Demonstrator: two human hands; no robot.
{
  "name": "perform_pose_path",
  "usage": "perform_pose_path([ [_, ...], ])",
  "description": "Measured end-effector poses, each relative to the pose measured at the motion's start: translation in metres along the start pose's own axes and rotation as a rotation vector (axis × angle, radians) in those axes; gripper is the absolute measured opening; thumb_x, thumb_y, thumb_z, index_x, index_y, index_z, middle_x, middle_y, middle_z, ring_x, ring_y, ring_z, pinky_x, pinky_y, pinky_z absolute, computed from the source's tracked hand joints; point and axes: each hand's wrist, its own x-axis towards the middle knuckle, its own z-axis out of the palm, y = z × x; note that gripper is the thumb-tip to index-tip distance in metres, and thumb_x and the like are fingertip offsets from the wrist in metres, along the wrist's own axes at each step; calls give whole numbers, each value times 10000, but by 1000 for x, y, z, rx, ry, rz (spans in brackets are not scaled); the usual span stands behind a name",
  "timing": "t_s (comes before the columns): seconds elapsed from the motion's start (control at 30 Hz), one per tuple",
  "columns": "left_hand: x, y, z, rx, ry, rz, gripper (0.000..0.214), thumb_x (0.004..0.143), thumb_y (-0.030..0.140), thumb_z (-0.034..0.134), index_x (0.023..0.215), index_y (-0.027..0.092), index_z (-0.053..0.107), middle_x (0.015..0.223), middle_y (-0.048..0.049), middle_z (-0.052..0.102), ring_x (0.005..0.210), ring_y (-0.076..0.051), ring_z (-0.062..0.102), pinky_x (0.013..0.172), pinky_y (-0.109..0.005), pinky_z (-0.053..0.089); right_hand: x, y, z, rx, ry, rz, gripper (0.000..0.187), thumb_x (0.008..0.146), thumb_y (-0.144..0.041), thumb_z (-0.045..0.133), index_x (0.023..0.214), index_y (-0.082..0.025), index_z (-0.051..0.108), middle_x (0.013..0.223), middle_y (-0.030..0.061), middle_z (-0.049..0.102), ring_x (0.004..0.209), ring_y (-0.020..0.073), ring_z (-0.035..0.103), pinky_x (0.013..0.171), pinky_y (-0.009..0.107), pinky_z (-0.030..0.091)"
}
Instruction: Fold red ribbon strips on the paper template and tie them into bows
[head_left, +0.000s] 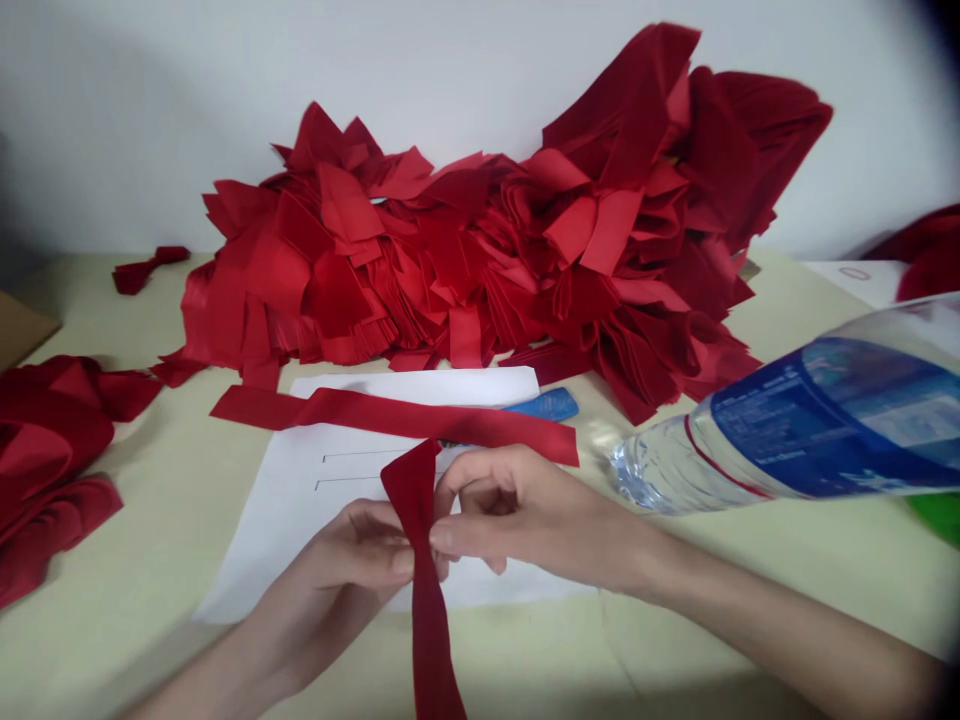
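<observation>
Between my two hands a dark red ribbon strip (431, 620) hangs toward me, pinched narrow where the fingers meet and flaring to a folded end above. My left hand (360, 560) closes on it from the left with thumb and fingers. From the right, the thumb and forefinger of my right hand (510, 510) pinch the same spot. Another red ribbon strip (390, 415) lies flat just beyond, across a white paper sheet (277, 530) marked with thin black lines. Partly under that strip is a blue-handled tool (551, 403); its other end is hidden.
A big heap of red ribbon pieces (450, 240) stands against the wall. More red ribbon (52, 440) lies at left, with a small red bow-like piece (150, 268) behind. A clear bottle with a blue label (795, 420) is close to my right forearm. A cardboard edge (22, 330) shows far left.
</observation>
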Motion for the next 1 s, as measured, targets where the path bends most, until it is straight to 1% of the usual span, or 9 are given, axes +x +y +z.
perform_pose_path([
  [0.07, 0, 0, 0, 32, -12, -9, 97, 647, 208, 724, 741, 189, 740, 691, 4, 635, 747, -153, 506, 787, -277, 361, 1, 1, -1, 72, -15, -13, 187, 787, -316, 665, 790, -135, 622, 620, -26, 596, 508, 45, 423, 471, 192, 292],
  [0.17, -1, 0, -1, 62, -31, -21, 63, 658, 198, 713, 714, 192, 740, 681, 5, 639, 741, -158, 515, 799, -290, 359, 1, 3, -1, 111, -18, -22, 187, 774, -313, 682, 815, -133, 651, 538, -60, 526, 500, 44, 404, 478, 197, 277],
  [0.23, -2, -1, -1, 52, -26, -28, 56, 664, 189, 713, 712, 200, 740, 692, 8, 658, 736, -153, 527, 781, -284, 370, 2, 4, 0, 96, -18, -11, 188, 756, -305, 699, 798, -128, 653, 504, -73, 474, 501, 46, 394, 476, 202, 258],
  [0.33, -2, 0, -1, 21, -5, -41, 85, 682, 165, 711, 730, 230, 737, 747, 18, 691, 766, -147, 556, 784, -272, 379, 2, 6, 0, 54, -18, 13, 210, 767, -330, 683, 784, -125, 640, 508, -72, 449, 486, 48, 352, 459, 217, 222],
  [0.47, -2, 1, 0, 89, 8, -32, 119, 725, 179, 689, 820, 226, 742, 804, -3, 710, 852, -174, 588, 823, -280, 380, 3, 7, 1, -18, -10, 4, 210, 790, -328, 655, 739, -133, 598, 498, -80, 389, 471, 53, 300, 437, 232, 190],
  [0.57, -2, 1, 1, 118, 35, -6, 142, 754, 190, 669, 874, 220, 739, 842, -13, 714, 896, -187, 588, 848, -285, 378, 3, 8, 2, -52, 45, -5, 197, 793, -333, 649, 792, -148, 583, 516, -78, 424, 475, 55, 330, 430, 219, 213],
  [0.73, -3, 5, 3, 191, 127, 60, 164, 780, 172, 646, 907, 225, 736, 883, -18, 709, 956, -202, 568, 893, -301, 366, 0, 12, 7, -147, 208, -10, 213, 797, -381, 631, 812, -179, 568, 525, -81, 451, 480, 51, 386, 419, 181, 261],
  [0.87, -2, 4, 2, 260, 153, 119, 130, 788, 167, 629, 847, 230, 725, 801, 3, 675, 848, -177, 557, 837, -297, 383, -3, 10, 12, -233, 219, -65, 211, 832, -396, 586, 818, -189, 620, 526, -76, 446, 480, 47, 381, 418, 172, 266],
  [1.0, -3, 0, -1, 339, 214, 134, 81, 760, 164, 649, 704, 211, 685, 680, 25, 602, 714, -140, 507, 747, -272, 378, -2, 10, 14, -331, 273, -93, 200, 788, -383, 642, 771, -183, 654, 532, -72, 448, 480, 44, 355, 424, 179, 255],
])
